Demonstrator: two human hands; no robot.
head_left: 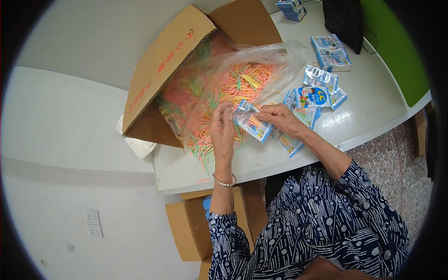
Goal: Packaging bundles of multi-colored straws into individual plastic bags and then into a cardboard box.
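Note:
A small blue-and-white clear packet (253, 122) with thin pink and yellow sticks inside is held between my hands, tilted above the table's near part. My right hand (283, 119) pinches its upper right edge. At its upper left end, the fingers of my left hand (221, 125) are closed in a pinch. Just beyond and left of my hands lies a large heap of thin pink, yellow and green sticks (247, 77). They spill from a clear plastic bag (291, 51) in a tipped cardboard box (168, 65). More filled packets (313, 97) lie right of my right hand, some under its forearm.
Stacked packets (332, 52) sit farther right on the white table (368, 109), and another stack (292, 8) stands at the far edge. A black bag (344, 21) rests at the back right. Below the near edge stands an open cardboard box (186, 231).

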